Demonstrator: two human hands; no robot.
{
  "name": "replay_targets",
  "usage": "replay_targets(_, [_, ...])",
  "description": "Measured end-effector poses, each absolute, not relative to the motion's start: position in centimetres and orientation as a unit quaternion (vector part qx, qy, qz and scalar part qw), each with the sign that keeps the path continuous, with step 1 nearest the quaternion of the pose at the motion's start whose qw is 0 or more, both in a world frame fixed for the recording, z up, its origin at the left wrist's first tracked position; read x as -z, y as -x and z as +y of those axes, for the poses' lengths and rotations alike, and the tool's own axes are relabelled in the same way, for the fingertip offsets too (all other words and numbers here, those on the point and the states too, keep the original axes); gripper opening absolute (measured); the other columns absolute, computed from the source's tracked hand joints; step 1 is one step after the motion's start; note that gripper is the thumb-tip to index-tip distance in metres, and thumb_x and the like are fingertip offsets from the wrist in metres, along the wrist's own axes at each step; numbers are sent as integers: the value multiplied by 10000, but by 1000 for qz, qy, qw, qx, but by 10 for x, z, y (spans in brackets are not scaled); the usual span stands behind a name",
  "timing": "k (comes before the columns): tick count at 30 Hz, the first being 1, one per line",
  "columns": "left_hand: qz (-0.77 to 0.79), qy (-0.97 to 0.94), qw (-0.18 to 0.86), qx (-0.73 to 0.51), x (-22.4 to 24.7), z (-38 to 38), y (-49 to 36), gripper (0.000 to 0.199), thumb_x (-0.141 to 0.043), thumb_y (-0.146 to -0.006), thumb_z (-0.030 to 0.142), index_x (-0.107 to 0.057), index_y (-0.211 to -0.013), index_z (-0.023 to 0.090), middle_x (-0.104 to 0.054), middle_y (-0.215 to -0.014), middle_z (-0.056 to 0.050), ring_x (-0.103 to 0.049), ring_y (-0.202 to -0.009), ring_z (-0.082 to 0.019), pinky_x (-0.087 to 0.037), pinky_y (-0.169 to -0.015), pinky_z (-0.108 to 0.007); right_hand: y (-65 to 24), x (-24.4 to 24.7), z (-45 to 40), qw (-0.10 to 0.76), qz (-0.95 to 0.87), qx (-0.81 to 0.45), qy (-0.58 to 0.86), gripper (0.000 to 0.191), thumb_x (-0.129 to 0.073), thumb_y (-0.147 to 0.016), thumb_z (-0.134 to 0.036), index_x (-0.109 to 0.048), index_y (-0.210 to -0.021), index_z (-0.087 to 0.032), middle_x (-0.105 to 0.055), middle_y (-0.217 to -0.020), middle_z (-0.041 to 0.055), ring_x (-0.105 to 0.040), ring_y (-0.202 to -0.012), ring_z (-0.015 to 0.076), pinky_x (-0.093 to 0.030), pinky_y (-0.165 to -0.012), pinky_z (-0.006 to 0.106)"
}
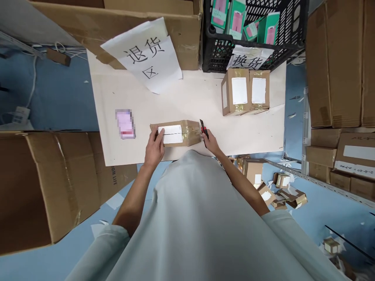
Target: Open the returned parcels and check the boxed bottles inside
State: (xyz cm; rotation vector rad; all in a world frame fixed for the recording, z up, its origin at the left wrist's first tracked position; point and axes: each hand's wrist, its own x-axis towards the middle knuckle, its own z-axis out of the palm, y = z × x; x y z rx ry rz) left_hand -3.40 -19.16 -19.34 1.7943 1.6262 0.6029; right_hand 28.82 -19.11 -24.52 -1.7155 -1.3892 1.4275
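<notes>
Cardboard parcel [186, 133]: lies flat on the white table [193, 93], centre of the frame, near the table's lower edge. I find its white label [172, 139] facing up.
Parcel axis: long side runs left to right, almost level; the taped end points right, toward the right hand [211, 143].
Left hand [154, 150]: fingers laid over the parcel's left end and the edge of the label. Contact is plain to me; whether the hand clamps or merely presses, I cannot tell.
Right hand: closed around a black and red knife [203, 127], just off the parcel's taped end. I cannot tell whether the fingertips touch the tape.
Knife against parcel: the governing relation, in my judgement. From the right-hand grip the parcel lies to the left; the knife stands steeply across its axis, upper tip leaning left. Nearer hand is the left, already in contact.
Taped boxes [239, 93]: two, side by side, upper right, well apart from both hands.
</notes>
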Motion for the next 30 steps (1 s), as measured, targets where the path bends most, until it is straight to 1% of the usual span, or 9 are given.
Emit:
replay_targets(4, [626, -664, 326, -246, 196, -194, 58, 568, -416, -1146, 453, -545, -1666, 264, -438, -1770, -154, -426, -1656, -308, -395, -1350, -533, -263, 208, -188, 265, -523, -500, 638, 490, -370, -1128, -544, -577, -1436, -224, -767, -1220, 86, -714, -1069, 232, -571, -1035, 377])
replay_targets(10, [614, -655, 352, -264, 206, -192, 67, 602, -446, -1122, 480, -534, -1666, 238, -476, -1752, -180, -418, -1653, -331, -333, -1365, -577, -240, 150, -190, 217, -551, -440, 675, 514, -321, -1156, -574, -588, -1442, -241, -726, -1016, 40, -650, -895, 221, -559, -875, 322])
replay_targets(14, [574, -669, 394, -258, 215, -190, 51, 646, -480, -1088, 447, -507, -1673, 174, -566, -1680, -198, -527, -1560, -353, -393, -1326, -579, -235, 113, -187, 190, -574, -384, 698, 525, -297, -1175, -557, -563, -1501, -243, -716, -964, 33, -639, -820, 219, -542, -833, 310])
replay_targets(16, [557, -674, 421, -243, 215, -189, 43, 632, -499, -1069, 433, -547, -1636, 159, -624, -1623, -192, -590, -1489, -363, -453, -1280, -572, -232, 99, -183, 178, -595, -362, 695, 507, -291, -1186, -516, -562, -1515, -241, -741, -1033, 54, -675, -890, 233, -550, -887, 325])
replay_targets(18, [552, -671, 433, -238, 210, -187, 41, 587, -499, -1067, 422, -603, -1580, 157, -659, -1584, -185, -616, -1454, -364, -481, -1253, -573, -228, 88, -180, 168, -623, -336, 686, 487, -293, -1190, -452, -577, -1515, -226, -758, -1184, 103, -703, -1051, 265, -555, -977, 361])
replay_targets(20, [570, -650, 431, -259, 200, -181, 44, 542, -486, -1087, 436, -639, -1536, 173, -677, -1562, -169, -626, -1444, -341, -502, -1241, -554, -222, 79, -179, 155, -644, -297, 688, 479, -303, -1184, -393, -602, -1506, -201, -734, -1345, 162, -685, -1215, 301, -547, -1056, 401])
replay_targets(23, [584, -608, 439, -310, 175, -158, 53, 523, -478, -1120, 509, -665, -1503, 205, -687, -1536, -141, -647, -1419, -283, -562, -1187, -476, -211, 67, -182, 135, -645, -247, 710, 487, -331, -1173, -368, -613, -1529, -190, -720, -1429, 191, -678, -1290, 336, -551, -1089, 437])
replay_targets(26, [548, -613, 477, -309, 154, -123, 56, 500, -606, -1063, 575, -753, -1384, 222, -746, -1427, -111, -713, -1290, -274, -615, -1098, -441, -195, 54, -192, 112, -627, -257, 727, 513, -355, -1172, -400, -559, -1611, -230, -777, -1371, 148, -744, -1205, 353, -590, -1012, 441])
replay_targets(30, [502, -643, 529, -234, 150, -80, 49, 394, -839, -893, 540, -852, -1117, 217, -825, -1171, -93, -771, -1042, -272, -638, -987, -426, -168, 41, -210, 45, -595, -298, 745, 568, -381, -1166, -423, -470, -1702, -254, -851, -1146, 101, -808, -1006, 356, -613, -895, 423])
